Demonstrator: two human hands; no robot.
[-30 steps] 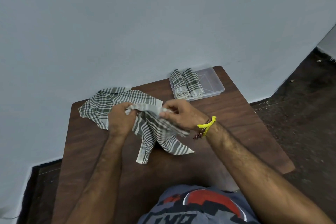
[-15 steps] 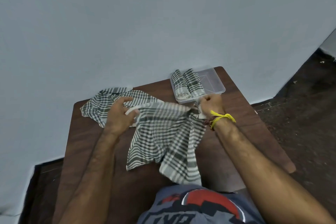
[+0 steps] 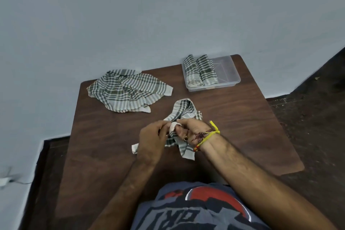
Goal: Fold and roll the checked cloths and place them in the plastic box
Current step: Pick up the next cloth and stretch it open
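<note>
Gripping one bunched checked cloth (image 3: pixel 183 117) between them, both hands sit close together above the middle of the dark wooden counter (image 3: pixel 233 117). Left hand (image 3: pixel 152 140): fingers curled, thumb and fingertips pinched on a pale edge of the cloth at its upper right; back of hand faces the camera, so how tight the grip is underneath cannot be told. Right hand (image 3: pixel 188 130): fingers curled narrowly around the same pale edge, thumb side touching the left hand's fingertips; a ring shows on one finger, and a yellow thread band (image 3: pixel 210 134) with a darker red one beside it circles the wrist. The held cloth is crumpled, part rising beyond the hands toward the wall, two loose corners hanging below onto the counter. Count of cloths, four: one in the hands; one loose cloth (image 3: pixel 127 92) lying spread and rumpled at the far left of the counter, well apart from the hands; two rolled cloths (image 3: pixel 199 72) lying side by side, touching, in the left half of the clear plastic box (image 3: pixel 232 73). Boxes, one: at the far right corner of the counter, next to the pale wall (image 3: pixel 149 15), its right half bare. Lower frame: the person's dark printed shirt (image 3: pixel 196 209).
</note>
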